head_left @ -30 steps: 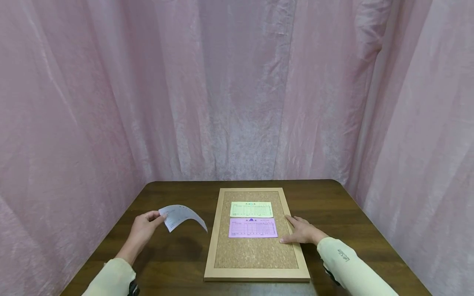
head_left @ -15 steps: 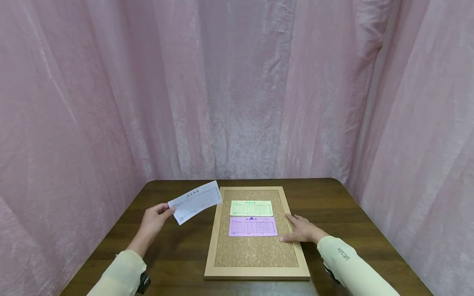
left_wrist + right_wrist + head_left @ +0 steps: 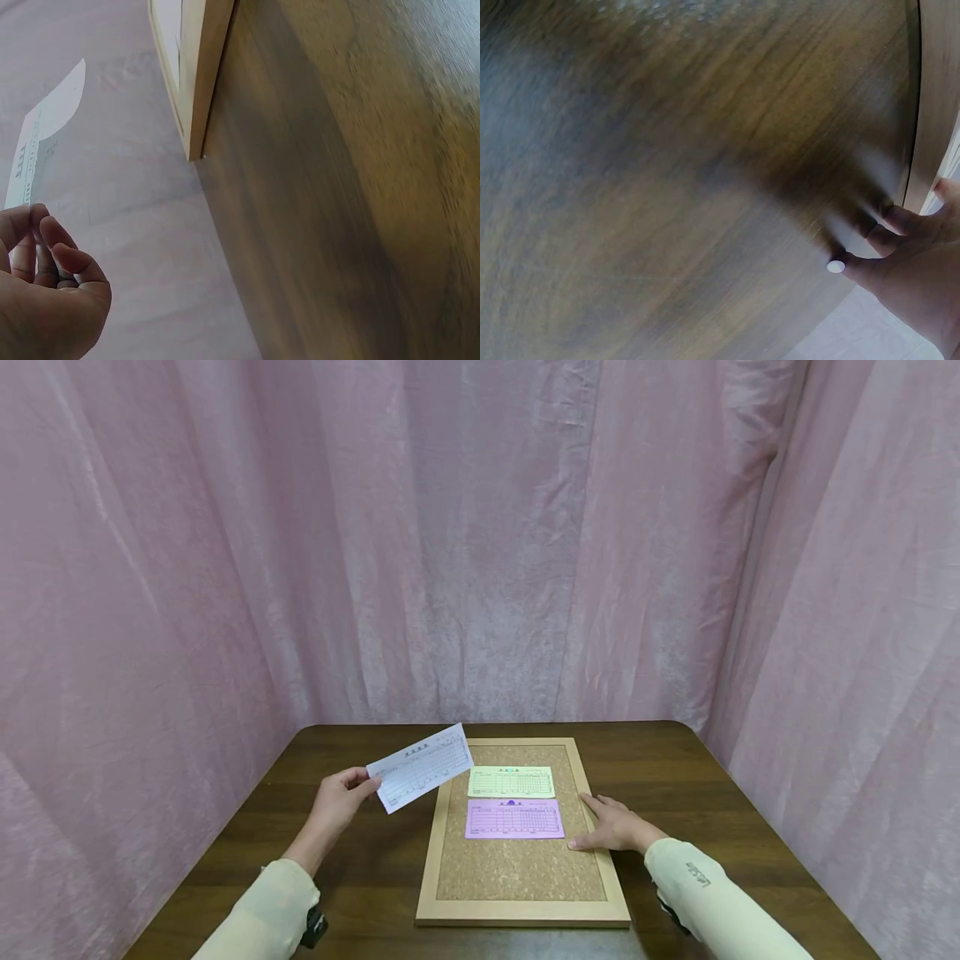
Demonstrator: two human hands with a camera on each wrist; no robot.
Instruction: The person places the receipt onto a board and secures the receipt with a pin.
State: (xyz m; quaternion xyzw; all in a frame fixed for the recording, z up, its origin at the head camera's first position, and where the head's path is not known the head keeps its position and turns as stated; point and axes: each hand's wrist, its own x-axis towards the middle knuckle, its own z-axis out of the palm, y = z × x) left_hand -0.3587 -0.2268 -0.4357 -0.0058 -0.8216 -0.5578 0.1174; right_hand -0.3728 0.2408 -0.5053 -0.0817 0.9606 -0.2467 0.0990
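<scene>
My left hand (image 3: 341, 795) pinches one end of a white printed form slip (image 3: 423, 764) between thumb and fingers. Held in the air at a slant, the slip overlaps the upper left frame of the cork board (image 3: 517, 872) in the head view. In the left wrist view the slip (image 3: 49, 124) curves away from the fingertips. A green printed slip (image 3: 512, 782) lies on the cork, with a purple printed slip (image 3: 514, 820) just below it. My right hand (image 3: 617, 825) rests, fingers spread, over the board's right frame; its thumb reaches the cork, and other fingers (image 3: 859, 268) touch the tabletop alongside.
The wood-framed board lies flat on a dark brown wooden table (image 3: 697, 827) with rounded far corners. Pink velvety curtains (image 3: 480, 543) hang behind the table and along both sides.
My left hand has moved right and slightly forward with the white slip, which has swung from drooping to rising at its far end. The right hand stays on the board's edge.
</scene>
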